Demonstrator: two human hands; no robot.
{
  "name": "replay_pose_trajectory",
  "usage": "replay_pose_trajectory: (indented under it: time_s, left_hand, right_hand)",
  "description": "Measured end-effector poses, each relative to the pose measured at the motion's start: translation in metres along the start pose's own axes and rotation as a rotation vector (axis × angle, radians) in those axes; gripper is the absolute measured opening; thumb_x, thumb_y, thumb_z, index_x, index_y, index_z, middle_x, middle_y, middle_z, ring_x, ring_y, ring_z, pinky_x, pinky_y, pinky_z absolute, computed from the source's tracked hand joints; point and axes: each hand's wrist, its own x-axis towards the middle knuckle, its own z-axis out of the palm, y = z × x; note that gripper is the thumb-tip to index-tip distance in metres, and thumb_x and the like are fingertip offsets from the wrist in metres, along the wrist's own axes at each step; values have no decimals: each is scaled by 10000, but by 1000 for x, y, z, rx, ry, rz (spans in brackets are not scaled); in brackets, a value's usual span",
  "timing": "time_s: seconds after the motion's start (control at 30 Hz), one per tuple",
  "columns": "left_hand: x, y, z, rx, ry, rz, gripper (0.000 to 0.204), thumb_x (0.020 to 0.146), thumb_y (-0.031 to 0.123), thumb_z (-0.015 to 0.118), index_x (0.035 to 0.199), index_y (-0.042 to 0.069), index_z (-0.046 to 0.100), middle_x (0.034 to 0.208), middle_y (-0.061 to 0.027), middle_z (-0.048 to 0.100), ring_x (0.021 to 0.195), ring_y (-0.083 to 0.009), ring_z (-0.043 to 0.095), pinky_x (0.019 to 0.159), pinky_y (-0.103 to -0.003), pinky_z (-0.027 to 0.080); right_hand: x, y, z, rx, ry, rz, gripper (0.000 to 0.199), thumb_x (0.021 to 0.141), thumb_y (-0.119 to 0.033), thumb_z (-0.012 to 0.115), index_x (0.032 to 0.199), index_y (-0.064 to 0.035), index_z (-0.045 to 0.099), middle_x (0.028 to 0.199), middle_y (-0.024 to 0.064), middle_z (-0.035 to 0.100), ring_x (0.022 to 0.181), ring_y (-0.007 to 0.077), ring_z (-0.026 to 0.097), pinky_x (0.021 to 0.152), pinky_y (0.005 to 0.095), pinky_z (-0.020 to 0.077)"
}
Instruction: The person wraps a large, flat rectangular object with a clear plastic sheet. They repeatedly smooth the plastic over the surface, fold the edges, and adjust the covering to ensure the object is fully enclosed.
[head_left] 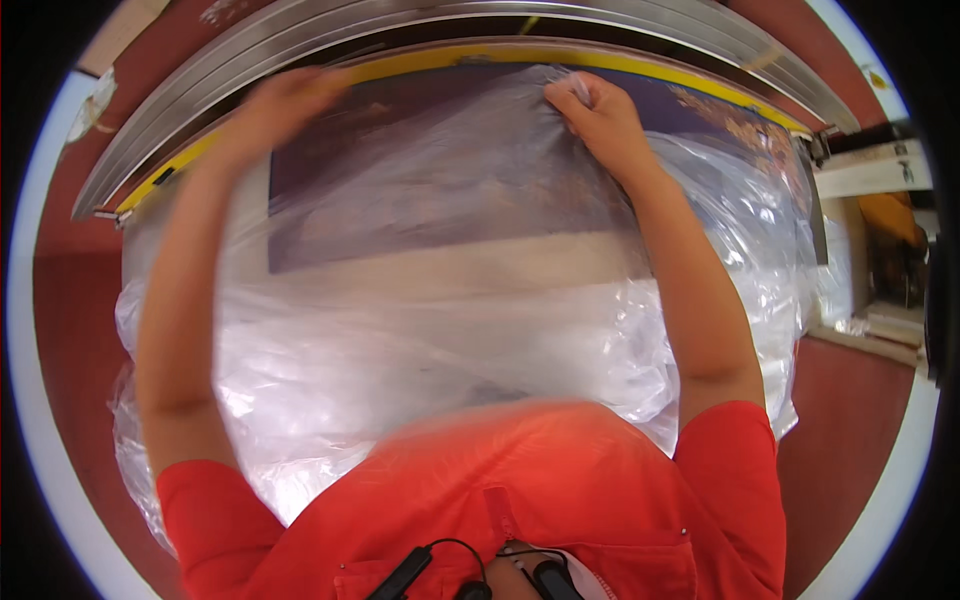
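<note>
My right hand (605, 118) is closed in a pinch on the far edge of a clear plastic sheet (440, 345), lifting it so that it pulls into folds. At the far left my left hand (285, 110) is stretched out near the yellow strip (400, 68); motion smears its fingers, and whether it holds any film cannot be made out. Beneath the film lies a dark purple printed panel (340, 135) with golden patterns on its right part. The plastic spreads loosely over the near part of the work surface up to my body.
A long curved-looking metal rail (300, 35) runs along the far side behind the yellow strip. At the right are a white machine arm (875, 172) and a shelf-like opening with things in it. Crumpled film (740, 210) bunches at the right edge. The floor (850, 430) is red.
</note>
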Motion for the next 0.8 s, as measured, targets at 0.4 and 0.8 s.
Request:
replay_pose_trajectory:
  time_s: [0.4,0.8]
  left_hand:
    - [-98,-62,4,-93,-95,-91,177,774,114,490,612,94,419,571,77,307,526,-21,281,447,-186,232]
    - [-217,-212,-60,682,903,-399,248,806,280,487,765,36,475,628,-99,491,571,-233,471,546,-334,378]
  right_hand:
    - [-69,35,-110,-1142,349,-295,347,708,-390,561,930,-126,520,909,110,496,902,259,453,765,359,371]
    - [-61,-50,16,-991,-153,-418,501,758,-398,477,1133,-71,416,1225,110,348,1175,285,264,974,395,176]
